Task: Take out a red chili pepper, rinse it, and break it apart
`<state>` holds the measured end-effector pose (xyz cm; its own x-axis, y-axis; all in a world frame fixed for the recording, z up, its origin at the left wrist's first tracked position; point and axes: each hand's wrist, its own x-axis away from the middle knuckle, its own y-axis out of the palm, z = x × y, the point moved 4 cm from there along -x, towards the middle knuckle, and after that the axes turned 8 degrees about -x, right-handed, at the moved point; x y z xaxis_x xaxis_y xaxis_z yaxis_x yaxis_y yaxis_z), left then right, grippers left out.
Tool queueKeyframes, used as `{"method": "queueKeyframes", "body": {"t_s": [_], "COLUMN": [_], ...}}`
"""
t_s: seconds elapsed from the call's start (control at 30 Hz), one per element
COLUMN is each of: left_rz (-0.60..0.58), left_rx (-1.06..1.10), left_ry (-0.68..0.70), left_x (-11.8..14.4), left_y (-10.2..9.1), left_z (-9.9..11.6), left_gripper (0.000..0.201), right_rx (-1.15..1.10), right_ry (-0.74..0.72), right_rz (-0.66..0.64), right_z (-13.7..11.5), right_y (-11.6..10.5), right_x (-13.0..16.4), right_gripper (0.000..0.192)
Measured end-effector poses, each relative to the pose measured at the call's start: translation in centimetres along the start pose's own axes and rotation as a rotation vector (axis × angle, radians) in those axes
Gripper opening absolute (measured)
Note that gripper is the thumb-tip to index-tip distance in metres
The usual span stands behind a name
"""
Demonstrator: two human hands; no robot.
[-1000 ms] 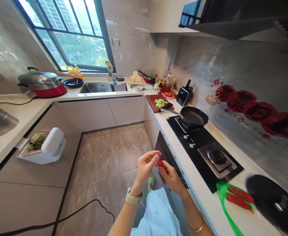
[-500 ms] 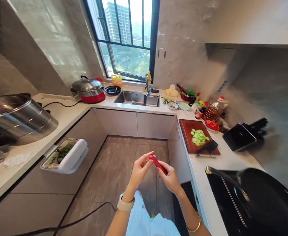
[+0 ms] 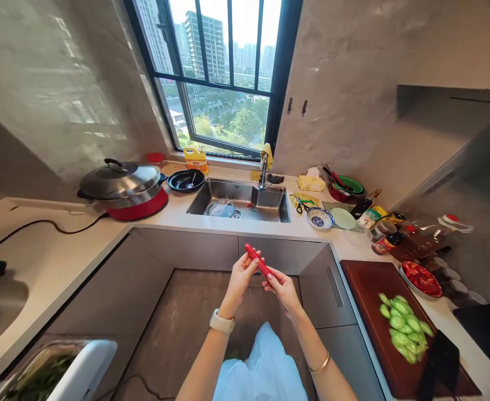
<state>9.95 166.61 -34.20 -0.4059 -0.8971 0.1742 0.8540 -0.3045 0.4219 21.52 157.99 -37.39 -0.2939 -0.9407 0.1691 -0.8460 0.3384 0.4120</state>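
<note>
Between my two hands is a slim red stick-shaped thing (image 3: 252, 254), slanting from upper left to lower right; its exact kind I cannot make out. The fingers of my left hand (image 3: 241, 278) are closed around its upper part. At the lower end, my right hand (image 3: 284, 292) pinches it between thumb and fingers. Both hands are in mid-air over the floor, in front of the cabinets below the sink (image 3: 239, 217). Inside the sink lies a clear round dish (image 3: 220, 208).
On the right counter are a brown cutting board (image 3: 364, 289) with sliced green vegetable (image 3: 406, 326), a black-bladed cleaver (image 3: 439, 362) and a plate of cut red pieces (image 3: 421, 278). A lidded pot (image 3: 123, 184) stands left of the sink. An open-topped bin (image 3: 82, 373) hangs at lower left.
My view has moved forward, closer to the sink and window. Both hands still hold the red thing, now higher in view, and more of it shows.
</note>
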Motion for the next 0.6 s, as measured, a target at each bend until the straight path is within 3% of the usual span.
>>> {"method": "queueKeyframes", "body": {"t_s": [0.1, 0.17, 0.27, 0.33, 0.47, 0.6], "left_rz": [0.033, 0.075, 0.11, 0.13, 0.168, 0.202], "left_rx": [-0.028, -0.025, -0.014, -0.008, -0.012, -0.166], "left_ry": [-0.017, -0.027, -0.097, -0.164, -0.235, -0.192], "left_x": [-6.8, -11.5, -19.6, -25.4, -36.4, -44.5], "left_y": [0.4, 0.2, -0.1, -0.1, 0.6, 1.2], "left_z": [0.1, -0.3, -1.3, -2.1, -3.8, -5.8], "left_gripper": [0.055, 0.051, 0.039, 0.031, 0.024, 0.023], "right_rx": [0.083, 0.222, 0.557, 0.82, 1.218, 1.46], "right_ry": [0.054, 0.03, -0.105, -0.147, -0.109, -0.045], "right_rz": [-0.06, -0.042, 0.115, 0.141, 0.051, -0.062], "right_z": [-1.0, -2.3, -5.2, -7.1, -9.8, -10.6], "right_y": [-1.3, -3.4, -7.2, -8.6, -8.4, -7.0], "right_x": [-7.8, -14.0, -25.4, -33.8, -49.4, -59.7], "right_gripper": [0.053, 0.051, 0.042, 0.043, 0.052, 0.052]}}
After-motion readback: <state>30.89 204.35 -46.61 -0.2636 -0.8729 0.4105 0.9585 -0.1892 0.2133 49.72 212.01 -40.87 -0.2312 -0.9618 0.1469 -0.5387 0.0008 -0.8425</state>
